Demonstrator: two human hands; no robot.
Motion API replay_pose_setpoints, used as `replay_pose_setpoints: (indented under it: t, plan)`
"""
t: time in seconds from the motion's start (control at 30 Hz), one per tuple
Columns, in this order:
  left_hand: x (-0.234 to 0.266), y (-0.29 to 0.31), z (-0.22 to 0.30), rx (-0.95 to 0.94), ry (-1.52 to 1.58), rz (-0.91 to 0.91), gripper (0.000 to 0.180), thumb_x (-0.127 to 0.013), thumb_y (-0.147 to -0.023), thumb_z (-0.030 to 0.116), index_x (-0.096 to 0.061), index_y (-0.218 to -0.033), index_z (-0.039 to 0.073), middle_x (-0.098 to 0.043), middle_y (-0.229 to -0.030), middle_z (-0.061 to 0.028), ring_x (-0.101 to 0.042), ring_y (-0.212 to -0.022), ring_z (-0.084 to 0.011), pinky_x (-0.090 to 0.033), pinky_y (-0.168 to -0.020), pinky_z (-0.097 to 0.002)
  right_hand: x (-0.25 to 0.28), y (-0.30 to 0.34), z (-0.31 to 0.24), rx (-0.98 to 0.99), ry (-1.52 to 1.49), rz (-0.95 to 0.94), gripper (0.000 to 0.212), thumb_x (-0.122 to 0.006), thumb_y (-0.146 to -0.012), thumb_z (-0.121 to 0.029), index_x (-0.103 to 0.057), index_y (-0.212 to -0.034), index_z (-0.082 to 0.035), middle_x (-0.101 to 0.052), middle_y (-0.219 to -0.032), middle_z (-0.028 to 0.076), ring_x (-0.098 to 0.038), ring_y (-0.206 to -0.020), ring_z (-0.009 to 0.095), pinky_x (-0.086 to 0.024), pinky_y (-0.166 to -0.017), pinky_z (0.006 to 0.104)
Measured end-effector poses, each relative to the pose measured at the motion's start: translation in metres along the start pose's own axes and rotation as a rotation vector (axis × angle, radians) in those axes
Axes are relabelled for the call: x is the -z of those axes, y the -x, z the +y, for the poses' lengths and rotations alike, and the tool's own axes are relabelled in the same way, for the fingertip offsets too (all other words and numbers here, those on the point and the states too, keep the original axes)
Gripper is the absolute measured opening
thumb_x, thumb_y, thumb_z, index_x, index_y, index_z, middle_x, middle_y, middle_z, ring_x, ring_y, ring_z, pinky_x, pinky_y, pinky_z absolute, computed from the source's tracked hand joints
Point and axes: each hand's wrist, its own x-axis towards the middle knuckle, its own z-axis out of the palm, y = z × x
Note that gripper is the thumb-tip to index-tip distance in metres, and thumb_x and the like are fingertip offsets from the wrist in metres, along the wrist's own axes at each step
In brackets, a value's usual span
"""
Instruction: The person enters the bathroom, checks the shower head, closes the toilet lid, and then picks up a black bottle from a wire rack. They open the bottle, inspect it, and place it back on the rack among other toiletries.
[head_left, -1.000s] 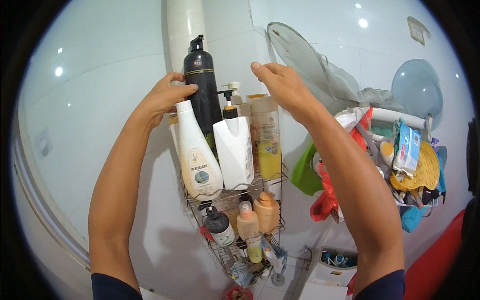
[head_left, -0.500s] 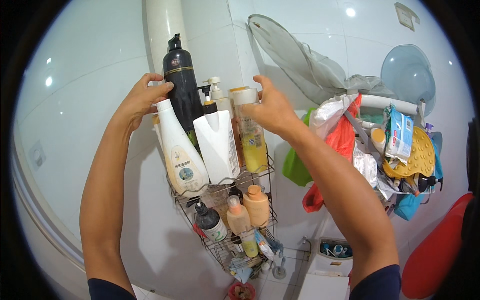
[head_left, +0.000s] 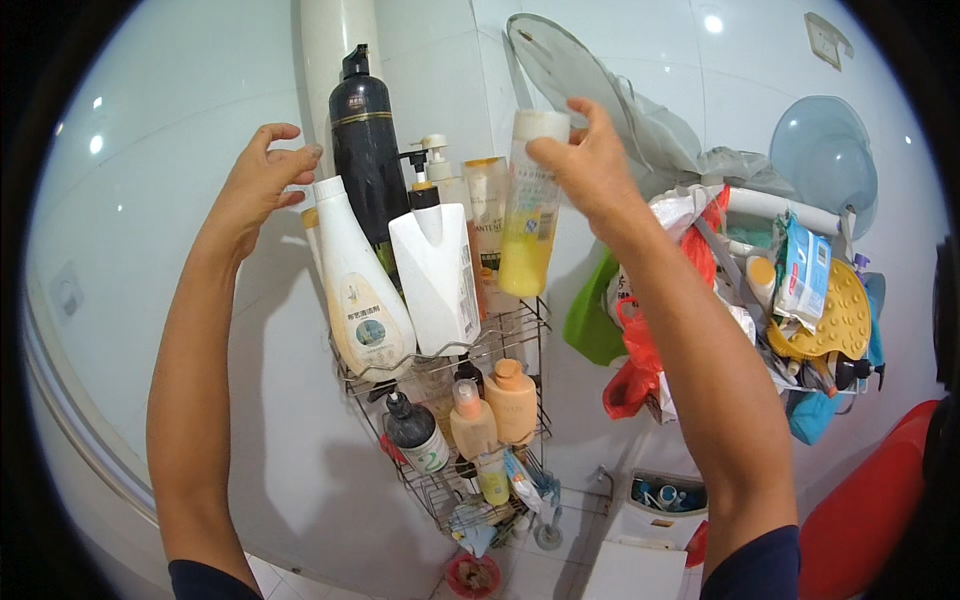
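Note:
My right hand (head_left: 590,165) grips a clear bottle with a white cap and yellow liquid (head_left: 528,215), lifted just above the top tier of a wire corner rack (head_left: 520,325). Over at the rack's left, my left hand (head_left: 262,180) is up with fingers loosely curled and holds nothing. It hovers above a white bottle (head_left: 358,275) and beside a tall black pump bottle (head_left: 368,150). A white rectangular pump bottle (head_left: 436,265) stands at the front of that tier.
Lower rack tiers hold small orange and dark bottles (head_left: 470,420). To the right hang a red bag (head_left: 635,380), a green item (head_left: 590,320), a yellow mat (head_left: 835,315) and a blue basin (head_left: 825,150). White tiled walls surround the rack.
My right hand has lifted the yellow-liquid bottle up out of the top tier. My left hand has come off the bottles and now hovers at the rack's left.

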Motion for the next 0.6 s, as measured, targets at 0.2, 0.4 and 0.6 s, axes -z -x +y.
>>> replay_pose_setpoints:
  t: [0.2, 0.4, 0.6]
  plan:
    - [0.007, 0.021, 0.007, -0.178, -0.143, 0.097, 0.056, -0.071, -0.096, 0.032, -0.052, -0.143, 0.007, -0.068, -0.117, -0.0087, -0.063, -0.110, -0.0168, -0.051, -0.098, -0.0352, 0.027, -0.004, -0.022, -0.021, -0.055, 0.057, 0.092, -0.076, -0.078, -0.024, -0.035, -0.154, 0.008, -0.061, -0.119, 0.020, -0.067, -0.106, 0.029, -0.056, -0.092, 0.0415]
    - [0.011, 0.038, 0.011, -0.372, -0.254, 0.197, 0.050, -0.071, -0.095, 0.020, -0.055, -0.141, 0.007, -0.067, -0.119, -0.0095, -0.062, -0.112, -0.0182, -0.051, -0.101, -0.0372, 0.031, -0.001, -0.023, -0.002, -0.025, 0.027, 0.093, -0.077, -0.077, -0.024, -0.035, -0.153, 0.010, -0.063, -0.119, 0.023, -0.068, -0.107, 0.030, -0.056, -0.093, 0.0405]
    - [0.006, 0.057, 0.021, -0.461, -0.262, 0.187, 0.050, -0.069, -0.094, 0.015, -0.055, -0.141, 0.007, -0.066, -0.125, -0.0115, -0.062, -0.118, -0.0223, -0.052, -0.103, -0.0409, 0.004, 0.003, -0.014, 0.061, 0.000, 0.001, 0.092, -0.077, -0.077, -0.027, -0.036, -0.150, 0.011, -0.069, -0.119, 0.029, -0.071, -0.108, 0.034, -0.055, -0.095, 0.0414]
